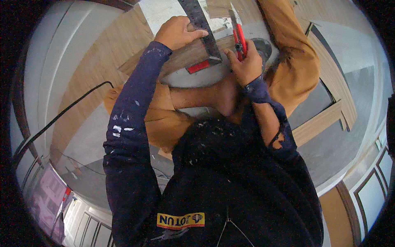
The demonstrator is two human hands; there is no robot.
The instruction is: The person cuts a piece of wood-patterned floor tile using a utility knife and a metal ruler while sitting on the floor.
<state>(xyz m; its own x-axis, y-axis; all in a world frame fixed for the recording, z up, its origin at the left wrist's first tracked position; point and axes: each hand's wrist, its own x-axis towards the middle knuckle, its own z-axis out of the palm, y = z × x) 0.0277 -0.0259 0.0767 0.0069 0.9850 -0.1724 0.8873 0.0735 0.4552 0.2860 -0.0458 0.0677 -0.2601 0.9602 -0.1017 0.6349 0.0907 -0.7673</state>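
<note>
My left hand (177, 33) is closed at the edge of a dark metal try square (195, 16), its thumb lying across the blade. The square, with a red patch at its near end, lies over a wood-look plank (181, 59). Closed around a red utility knife (239, 39), my right hand (247, 64) is just right of the square. The knife's blade is extended and points away from me. Whether the blade touches anything is hard to tell. My left fingertips are partly hidden.
My bent legs in tan trousers (296, 61) and a bare foot (224, 96) are close around the work. Cut planks (317, 123) lie on the grey floor (362, 90) at right. Wood-look flooring (98, 61) and a black cable (61, 113) are at left.
</note>
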